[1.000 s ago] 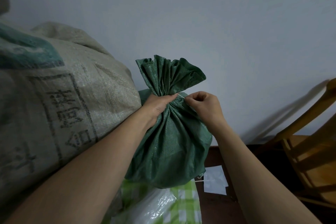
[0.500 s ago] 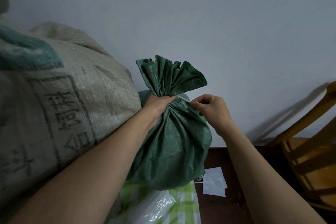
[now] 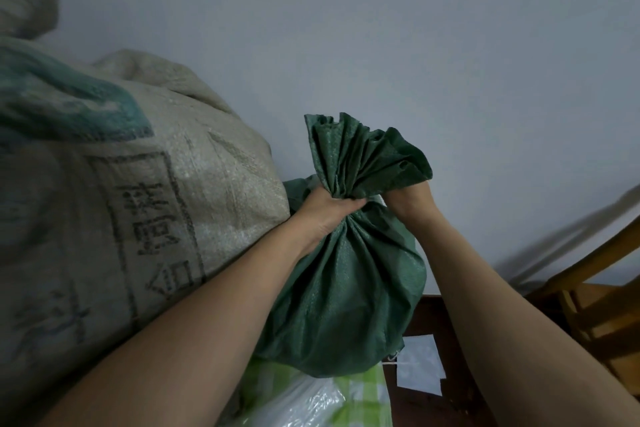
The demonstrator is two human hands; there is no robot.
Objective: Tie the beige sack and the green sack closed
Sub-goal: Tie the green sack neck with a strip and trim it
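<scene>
Centre of frame, lower half: green sack (image 3: 346,288) stands upright, mouth gathered into a neck w/ the loose top fanning out above. My left hand (image 3: 325,211) is wrapped round that neck from the left, fingers curled tight on the cloth. My right hand (image 3: 410,199) sits against the neck's right side, under the flare; its fingers are hidden behind the fabric, so can't tell how far it's closed or what it has. Beige sack (image 3: 138,218) fills the left of frame, against the green one's left side. Lower right: wooden chair (image 3: 606,288), white paper (image 3: 419,364) on dark floor (image 3: 433,406).
</scene>
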